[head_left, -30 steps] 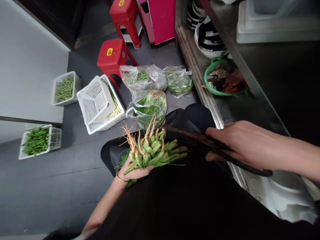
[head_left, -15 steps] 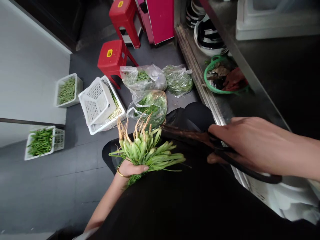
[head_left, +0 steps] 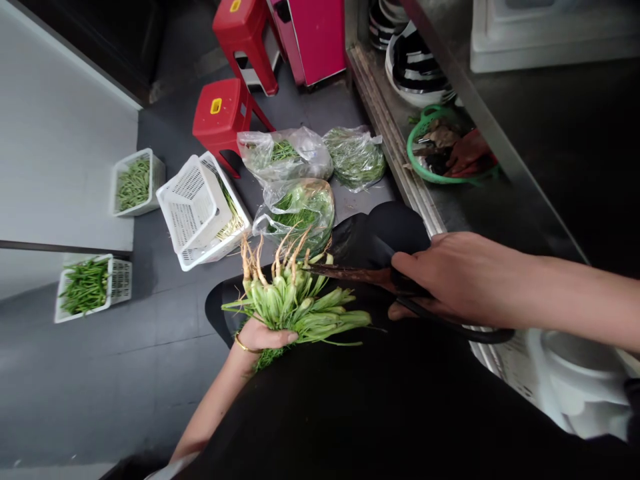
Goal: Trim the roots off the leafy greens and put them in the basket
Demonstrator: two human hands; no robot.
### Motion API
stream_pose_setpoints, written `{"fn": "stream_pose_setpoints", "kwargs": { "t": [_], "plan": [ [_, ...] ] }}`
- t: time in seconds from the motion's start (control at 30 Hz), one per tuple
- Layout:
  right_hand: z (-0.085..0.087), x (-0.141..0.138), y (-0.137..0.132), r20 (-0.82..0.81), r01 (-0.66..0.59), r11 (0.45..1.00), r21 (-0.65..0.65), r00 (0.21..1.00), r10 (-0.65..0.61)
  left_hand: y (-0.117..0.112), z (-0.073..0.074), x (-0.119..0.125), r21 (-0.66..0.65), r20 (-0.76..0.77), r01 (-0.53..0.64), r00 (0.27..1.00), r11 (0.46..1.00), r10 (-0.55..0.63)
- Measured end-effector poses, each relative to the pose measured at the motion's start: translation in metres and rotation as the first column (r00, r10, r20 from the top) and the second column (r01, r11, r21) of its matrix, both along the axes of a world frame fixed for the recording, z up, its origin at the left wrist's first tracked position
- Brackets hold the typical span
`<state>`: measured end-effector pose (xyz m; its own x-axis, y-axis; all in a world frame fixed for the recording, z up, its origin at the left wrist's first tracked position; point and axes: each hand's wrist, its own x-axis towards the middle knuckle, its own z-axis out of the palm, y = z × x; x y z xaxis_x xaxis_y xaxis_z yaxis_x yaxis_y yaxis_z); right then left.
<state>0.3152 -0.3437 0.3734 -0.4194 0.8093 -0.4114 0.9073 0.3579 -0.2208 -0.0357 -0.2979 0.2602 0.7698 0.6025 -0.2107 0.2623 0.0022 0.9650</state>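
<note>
As roots [head_left: 259, 265] point upward, bunch [head_left: 300, 305]: one, gripped in left hand [head_left: 265, 337]
Scissors [head_left: 367, 274]: one pair, right hand [head_left: 460, 275] gripping handles [head_left: 493, 335], beside bunch
Bags [head_left: 311, 159]: three, beyond bunch
Stools [head_left: 220, 123]: two, farther beyond bunch

Green basket [head_left: 434, 177] on a metal shelf [head_left: 463, 210]

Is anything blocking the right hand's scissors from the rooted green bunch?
Nothing visible: the scissors in the right hand point at the bunch near its roots; contact is unclear. The left hand grips it lower, outside that path.
</note>
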Motion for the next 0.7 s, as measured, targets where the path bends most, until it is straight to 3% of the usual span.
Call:
{"fn": "stream_pose_setpoints", "kwargs": {
  "t": [0.17,0.37,0.6,0.7],
  "plan": [
    [-0.002,0.007,0.004,-0.157,-0.009,0.984,-0.175,0.987,-0.019,0.003,0.0,0.002,0.027,0.06,0.016,0.998,1.0,-0.018],
    [-0.003,0.009,0.01,-0.314,-0.038,0.942,-0.332,0.947,-0.072,0.004,0.006,0.009,-0.041,0.055,0.053,0.997,0.998,-0.051],
    [-0.009,0.012,0.009,-0.204,0.004,0.963,-0.268,0.977,-0.061,0.008,0.005,0.007,-0.059,0.019,0.178,0.984,0.982,-0.177],
    [-0.009,0.014,0.007,-0.146,0.02,0.973,-0.229,0.988,-0.055,0.008,0.003,0.005,-0.089,-0.015,0.163,0.986,0.983,-0.165]
  ]
}}
